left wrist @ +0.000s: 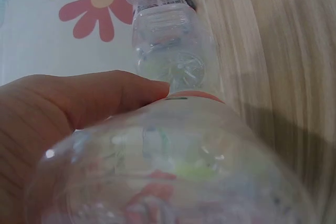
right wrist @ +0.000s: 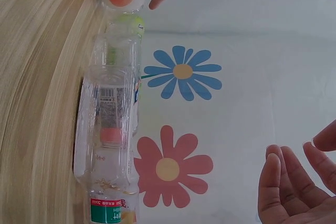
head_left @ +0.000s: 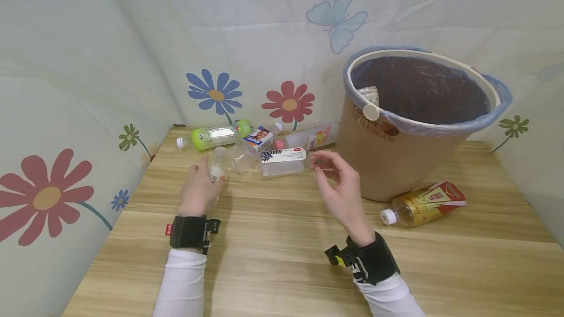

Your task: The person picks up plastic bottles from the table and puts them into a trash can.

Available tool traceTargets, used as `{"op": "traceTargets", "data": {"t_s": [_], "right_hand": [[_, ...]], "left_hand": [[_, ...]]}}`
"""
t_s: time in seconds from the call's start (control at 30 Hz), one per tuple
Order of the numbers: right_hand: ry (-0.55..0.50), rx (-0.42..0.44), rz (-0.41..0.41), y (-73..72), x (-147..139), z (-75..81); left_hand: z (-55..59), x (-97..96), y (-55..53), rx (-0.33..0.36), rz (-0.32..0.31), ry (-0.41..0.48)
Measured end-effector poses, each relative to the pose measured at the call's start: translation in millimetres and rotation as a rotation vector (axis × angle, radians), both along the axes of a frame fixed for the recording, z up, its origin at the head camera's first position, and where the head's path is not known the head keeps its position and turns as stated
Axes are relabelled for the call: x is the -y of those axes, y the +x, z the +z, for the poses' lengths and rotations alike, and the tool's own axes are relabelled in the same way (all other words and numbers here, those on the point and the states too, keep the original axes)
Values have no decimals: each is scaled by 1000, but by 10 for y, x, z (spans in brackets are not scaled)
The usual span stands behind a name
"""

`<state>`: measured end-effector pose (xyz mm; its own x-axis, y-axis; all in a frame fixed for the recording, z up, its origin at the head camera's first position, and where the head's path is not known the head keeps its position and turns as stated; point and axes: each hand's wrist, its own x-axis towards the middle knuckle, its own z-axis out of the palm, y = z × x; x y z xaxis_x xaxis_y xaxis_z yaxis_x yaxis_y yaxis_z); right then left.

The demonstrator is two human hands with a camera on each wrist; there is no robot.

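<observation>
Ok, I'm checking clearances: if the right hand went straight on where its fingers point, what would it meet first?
Most likely the near end of the white-labelled clear bottle, just ahead of the right hand, though depth is unclear.

Soft, even light fills the head view, leaving faint shadows on the table [head_left: 273, 258]. Both wrist views look dimmer and greyer; in the left one, the near bottle [left wrist: 178, 156] is blurred and flecked with small glints.

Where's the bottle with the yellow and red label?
In the head view, the bottle lies on the right side of the table, by the foot of the brown bin, its white cap pointing left.
</observation>
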<state>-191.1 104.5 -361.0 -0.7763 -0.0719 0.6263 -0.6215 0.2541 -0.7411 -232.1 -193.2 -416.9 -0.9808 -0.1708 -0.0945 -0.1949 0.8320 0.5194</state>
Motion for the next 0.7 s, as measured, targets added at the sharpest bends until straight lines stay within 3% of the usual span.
{"op": "traceTargets", "data": {"t_s": [0.17,0.37,0.5,0.57,0.7], "right_hand": [[-11,-4,6,-115,-44,-175],[-13,0,11,-110,-42,-169],[8,12,1,1,1,2],[18,18,-1,48,20,75],[33,8,6,-1,11,6]], "left_hand": [[61,39,31,-32,1,9],[201,52,81,-125,-19,29],[272,6,85,-202,-113,78],[285,-44,75,-220,-167,142],[305,-218,70,-201,-254,316]]}}
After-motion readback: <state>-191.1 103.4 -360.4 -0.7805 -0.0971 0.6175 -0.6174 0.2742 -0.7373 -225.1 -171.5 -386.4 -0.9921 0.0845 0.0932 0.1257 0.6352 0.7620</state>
